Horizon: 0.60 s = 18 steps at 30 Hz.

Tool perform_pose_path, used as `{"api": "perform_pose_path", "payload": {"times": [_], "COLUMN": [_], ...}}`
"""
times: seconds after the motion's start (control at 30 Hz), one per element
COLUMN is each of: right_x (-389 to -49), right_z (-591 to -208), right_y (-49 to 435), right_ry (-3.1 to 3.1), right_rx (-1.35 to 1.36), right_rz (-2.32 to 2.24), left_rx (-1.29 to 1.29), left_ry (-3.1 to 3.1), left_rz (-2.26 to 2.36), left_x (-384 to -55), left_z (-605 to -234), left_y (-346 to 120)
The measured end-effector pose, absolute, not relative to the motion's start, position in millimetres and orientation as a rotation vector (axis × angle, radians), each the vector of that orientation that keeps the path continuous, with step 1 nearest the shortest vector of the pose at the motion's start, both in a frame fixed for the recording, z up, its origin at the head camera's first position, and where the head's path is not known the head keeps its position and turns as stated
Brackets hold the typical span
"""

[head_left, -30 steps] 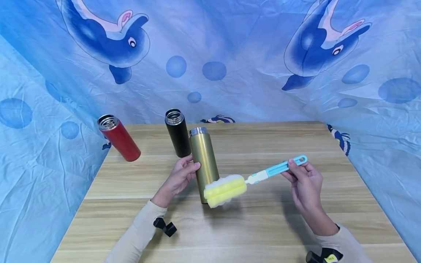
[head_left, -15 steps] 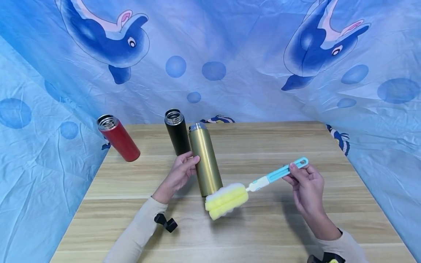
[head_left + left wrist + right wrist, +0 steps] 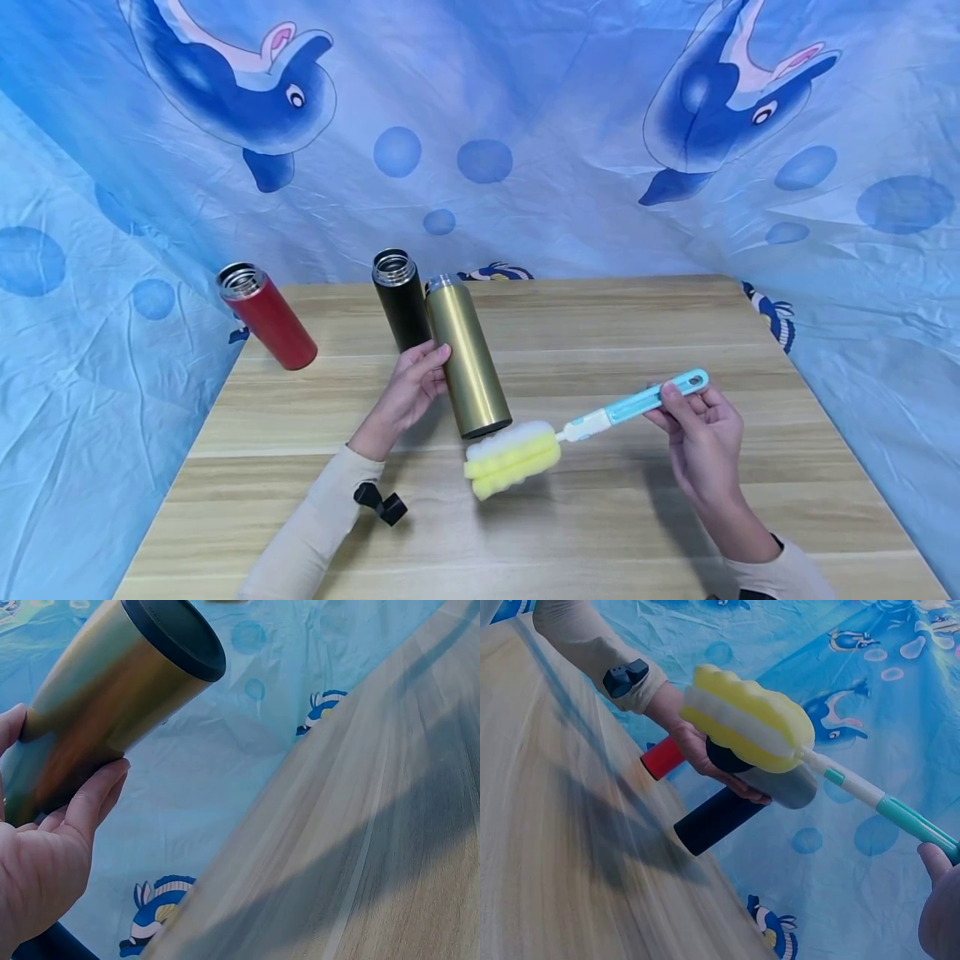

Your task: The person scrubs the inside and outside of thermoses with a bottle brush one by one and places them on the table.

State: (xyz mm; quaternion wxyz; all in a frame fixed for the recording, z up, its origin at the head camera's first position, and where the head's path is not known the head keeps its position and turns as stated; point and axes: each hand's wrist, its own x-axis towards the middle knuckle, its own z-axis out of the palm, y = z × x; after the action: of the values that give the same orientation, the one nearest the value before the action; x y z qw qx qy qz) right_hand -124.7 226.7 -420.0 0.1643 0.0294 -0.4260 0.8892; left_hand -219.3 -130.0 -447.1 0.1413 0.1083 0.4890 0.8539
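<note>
My left hand (image 3: 411, 387) grips a gold thermos bottle (image 3: 471, 367) around its side. The bottle is tilted, its dark base showing toward me and its metal neck pointing away; that base (image 3: 180, 637) is raised off the table in the left wrist view. My right hand (image 3: 701, 433) pinches the turquoise handle end of a bottle brush (image 3: 637, 404) between thumb and fingers. The brush's yellow and white sponge head (image 3: 513, 460) hangs over the table just below the bottle's base. In the right wrist view the sponge head (image 3: 750, 720) overlaps the bottle.
A black bottle (image 3: 402, 304) without a lid stands right behind the gold one. Farther left, an open red bottle (image 3: 272, 321) stands near the edge of the wooden table (image 3: 600, 533). A blue dolphin-print curtain (image 3: 562, 225) surrounds the table's back and sides.
My left hand has lifted the gold bottle and tipped it, so its base now shows. The brush has dipped a little, and its sponge head no longer covers the bottle's lower end.
</note>
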Motion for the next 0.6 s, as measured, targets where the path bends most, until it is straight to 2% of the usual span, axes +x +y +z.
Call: {"api": "perform_pose_path", "payload": {"times": [0.33,0.6], "right_x": [-129.9,-126.5], "right_z": [-432.5,-439.8], "right_y": [221.0,217.6], "right_ry": [-1.161,-1.165], "right_rx": [-0.093,-0.036], "right_rz": [2.453,2.51], "left_rx": [0.366,0.37], "left_ry": [1.404,1.474], "left_rz": [2.461,2.434], "left_x": [-218.3,-217.3], "left_z": [-445.4,-444.2], "left_y": [-129.8,-128.5]}}
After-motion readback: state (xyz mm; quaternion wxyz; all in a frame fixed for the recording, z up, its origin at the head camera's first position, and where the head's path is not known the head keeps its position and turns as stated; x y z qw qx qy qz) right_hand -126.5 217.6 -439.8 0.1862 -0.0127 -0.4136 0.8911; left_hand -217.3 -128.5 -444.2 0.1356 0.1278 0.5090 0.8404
